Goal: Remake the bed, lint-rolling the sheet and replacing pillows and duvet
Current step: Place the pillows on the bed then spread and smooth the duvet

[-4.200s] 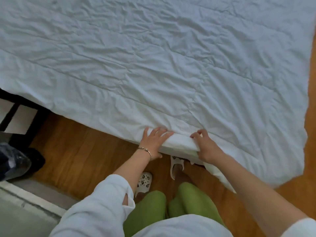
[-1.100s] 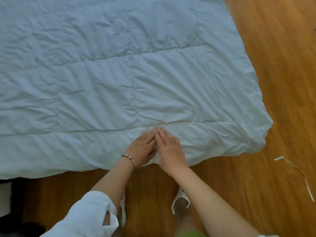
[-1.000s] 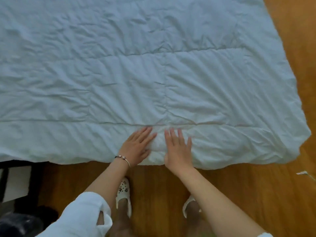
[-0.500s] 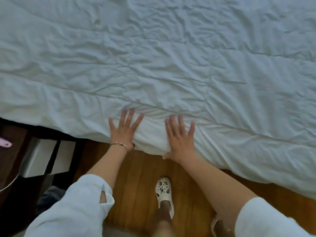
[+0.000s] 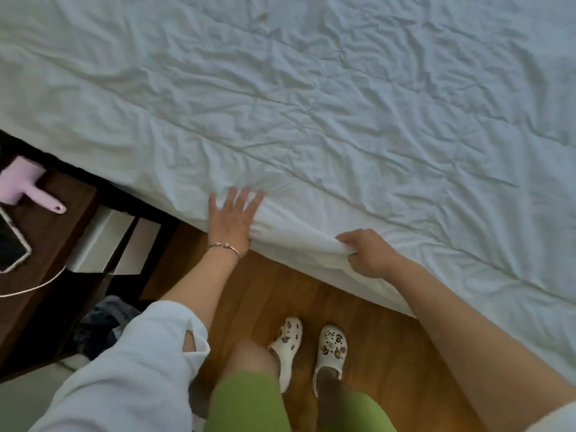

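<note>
Things on the far left sit on a dark wooden desk beside the bed: one pink lint roller lying flat with its handle pointing out, and one phone with a white cable running from it — likely put down there to be out of the way. Next comes the left hand, fingers spread wide and flat, pressing the edge of the white duvet, probably to keep it from sliding. Then the right hand has its fingers curled tight around a bunch of the same edge, as if to tug it straight. That one duvet covers the whole bed and hangs over the side near the wooden floor. Down there stand two white clogs with little charms. So — two hands, one duvet, one roller, one phone. No pillows can be seen, so I think the job is close to done but not finished.
</note>
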`<control>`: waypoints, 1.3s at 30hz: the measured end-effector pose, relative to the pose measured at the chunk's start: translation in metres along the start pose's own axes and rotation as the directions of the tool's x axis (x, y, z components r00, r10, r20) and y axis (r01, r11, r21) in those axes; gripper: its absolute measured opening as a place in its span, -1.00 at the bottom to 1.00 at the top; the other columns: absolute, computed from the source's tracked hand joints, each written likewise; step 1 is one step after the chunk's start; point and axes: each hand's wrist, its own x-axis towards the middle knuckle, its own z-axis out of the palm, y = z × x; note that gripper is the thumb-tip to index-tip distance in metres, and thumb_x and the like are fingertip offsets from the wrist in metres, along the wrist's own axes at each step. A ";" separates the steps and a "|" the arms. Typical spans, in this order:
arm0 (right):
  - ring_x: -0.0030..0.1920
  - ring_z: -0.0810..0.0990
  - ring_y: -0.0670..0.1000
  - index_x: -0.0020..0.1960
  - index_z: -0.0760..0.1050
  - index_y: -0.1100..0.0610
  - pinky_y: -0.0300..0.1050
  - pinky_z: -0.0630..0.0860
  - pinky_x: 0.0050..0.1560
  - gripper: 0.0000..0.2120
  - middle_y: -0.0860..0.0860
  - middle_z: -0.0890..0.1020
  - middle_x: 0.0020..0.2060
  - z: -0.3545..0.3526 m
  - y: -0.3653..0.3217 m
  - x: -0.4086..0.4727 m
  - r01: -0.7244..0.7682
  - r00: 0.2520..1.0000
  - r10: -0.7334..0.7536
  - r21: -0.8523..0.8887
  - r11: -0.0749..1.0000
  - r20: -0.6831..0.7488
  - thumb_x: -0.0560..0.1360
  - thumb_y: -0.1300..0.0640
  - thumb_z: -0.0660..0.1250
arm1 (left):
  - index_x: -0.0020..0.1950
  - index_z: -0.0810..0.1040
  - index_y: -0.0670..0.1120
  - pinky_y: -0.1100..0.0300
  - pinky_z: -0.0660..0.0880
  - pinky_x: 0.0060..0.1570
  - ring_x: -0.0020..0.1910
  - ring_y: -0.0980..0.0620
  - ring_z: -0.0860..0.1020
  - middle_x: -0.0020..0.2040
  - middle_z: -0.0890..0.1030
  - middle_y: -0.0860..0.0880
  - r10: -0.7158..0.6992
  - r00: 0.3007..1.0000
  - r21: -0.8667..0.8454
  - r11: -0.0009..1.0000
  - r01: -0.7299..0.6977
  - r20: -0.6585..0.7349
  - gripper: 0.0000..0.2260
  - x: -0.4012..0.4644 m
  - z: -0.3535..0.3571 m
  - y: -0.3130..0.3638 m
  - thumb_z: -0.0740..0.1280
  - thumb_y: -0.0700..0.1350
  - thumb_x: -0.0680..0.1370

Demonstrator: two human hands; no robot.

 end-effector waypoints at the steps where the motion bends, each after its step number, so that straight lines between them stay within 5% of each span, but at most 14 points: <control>1: 0.33 0.46 0.08 0.41 0.44 0.01 -0.13 0.40 0.25 -0.45 0.00 0.52 0.30 -0.002 0.000 -0.001 -0.001 1.000 0.001 0.001 1.000 0.022 0.47 0.34 0.19 | 0.54 -0.29 0.14 -0.21 -0.19 0.45 0.56 -0.02 -0.10 0.59 -0.10 0.03 -0.004 1.000 -0.014 1.000 0.004 -0.003 -0.14 0.002 -0.002 -0.012 0.32 -0.01 0.52; 3: 0.21 0.51 0.01 0.36 0.44 -0.09 -0.17 0.40 0.12 -0.49 -0.10 0.53 0.18 -0.004 -0.009 0.003 -0.013 0.995 0.014 -0.016 1.000 0.100 0.46 0.26 0.26 | 0.56 -0.06 0.14 -0.11 -0.22 0.48 0.55 0.02 0.03 0.57 0.07 0.05 0.046 0.998 -0.079 0.996 -0.048 -0.033 -0.27 0.008 -0.004 -0.041 0.31 -0.06 0.53; 6: 0.23 0.44 -0.04 0.37 0.38 -0.19 -0.13 0.40 0.24 -0.53 -0.08 0.43 0.24 -0.008 -0.053 0.026 -0.010 0.992 0.000 0.076 0.997 0.130 0.49 0.05 0.35 | 0.53 0.14 0.14 0.00 -0.19 0.49 0.52 0.03 0.10 0.55 0.16 0.06 0.212 0.975 -0.178 0.959 -0.220 -0.064 -0.38 0.021 -0.005 -0.088 0.31 -0.10 0.53; 9: 0.43 0.21 0.04 0.46 0.30 -0.20 0.00 0.27 0.41 -0.46 -0.07 0.28 0.41 -0.003 -0.120 0.078 0.050 0.999 -0.049 0.027 0.998 -0.017 0.51 -0.01 0.33 | 0.56 0.04 0.15 0.05 -0.17 0.49 0.55 0.03 -0.02 0.58 0.01 0.06 0.354 0.934 -0.197 0.913 -0.357 -0.049 -0.34 0.043 0.006 -0.141 0.30 -0.03 0.55; 13: 0.51 0.05 0.12 0.52 0.19 -0.21 0.11 0.15 0.47 -0.44 -0.10 0.12 0.53 0.005 -0.224 0.149 0.070 0.989 -0.095 -0.212 0.975 -0.112 0.56 -0.03 0.26 | 0.57 -0.14 0.18 0.07 -0.25 0.47 0.55 0.03 -0.16 0.58 -0.18 0.06 0.267 0.962 -0.268 0.924 -0.272 -0.054 -0.20 0.069 0.033 -0.235 0.31 0.21 0.51; 17: 0.56 -0.06 0.09 0.55 0.13 -0.19 0.12 -0.03 0.52 -0.48 -0.10 0.03 0.58 0.014 -0.304 0.205 0.132 0.978 -0.167 -0.254 0.958 -0.123 0.62 -0.16 0.13 | 0.54 -0.23 0.23 0.03 -0.29 0.46 0.54 0.06 -0.23 0.56 -0.26 0.11 0.288 0.957 -0.226 0.930 -0.290 -0.045 -0.23 0.094 0.059 -0.330 0.21 0.28 0.52; 24: 0.56 -0.07 0.16 0.56 0.05 -0.20 0.14 -0.08 0.53 -0.46 -0.07 -0.07 0.59 0.010 -0.395 0.276 0.204 0.953 -0.256 -0.282 0.938 -0.162 0.62 -0.22 0.07 | 0.54 -0.16 0.26 0.00 -0.21 0.50 0.54 0.08 -0.25 0.57 -0.22 0.12 -0.107 0.993 -0.531 0.840 0.113 0.043 -0.49 0.127 0.075 -0.423 -0.07 0.22 0.61; 28: 0.50 0.04 0.20 0.55 0.04 -0.24 0.18 0.09 0.45 -0.49 -0.11 -0.06 0.59 -0.014 -0.437 0.308 0.187 0.958 -0.221 -0.188 0.964 -0.182 0.63 -0.24 0.01 | 0.53 0.03 0.12 -0.03 0.05 0.47 0.52 -0.09 -0.01 0.54 0.00 0.01 -0.293 0.949 -0.532 0.825 0.188 -0.119 -0.50 0.145 0.062 -0.434 0.03 0.15 0.61; 32: 0.53 0.07 0.19 0.57 -0.01 -0.21 0.15 0.12 0.45 -0.43 -0.07 -0.01 0.59 -0.044 -0.468 0.353 0.317 0.916 -0.345 -0.157 0.935 -0.204 0.60 -0.30 -0.04 | 0.49 0.15 0.08 -0.04 0.29 0.35 0.44 -0.11 0.14 0.53 0.07 -0.01 -0.459 0.885 -0.747 0.616 0.252 -0.079 -0.55 0.168 0.035 -0.445 0.12 0.04 0.61; 35: 0.52 0.08 0.22 0.59 -0.08 -0.16 0.15 0.16 0.43 -0.39 -0.01 -0.04 0.59 -0.078 -0.495 0.385 0.406 0.876 -0.437 -0.180 0.896 -0.202 0.61 -0.24 0.04 | 0.56 0.07 0.10 -0.02 0.21 0.41 0.45 -0.11 0.10 0.58 -0.06 -0.02 -0.589 0.808 -0.877 0.385 0.286 0.005 -0.49 0.186 0.010 -0.448 0.12 -0.05 0.62; 39: 0.51 0.08 0.22 0.60 -0.09 -0.11 0.21 0.28 0.40 -0.37 -0.01 -0.03 0.59 -0.136 -0.537 0.415 0.468 0.825 -0.508 -0.202 0.860 -0.247 0.63 -0.09 0.15 | 0.57 0.01 0.15 -0.01 0.19 0.40 0.45 -0.17 0.11 0.59 -0.10 -0.02 -0.645 0.762 -0.916 0.266 0.300 0.063 -0.44 0.216 -0.033 -0.467 0.13 -0.07 0.61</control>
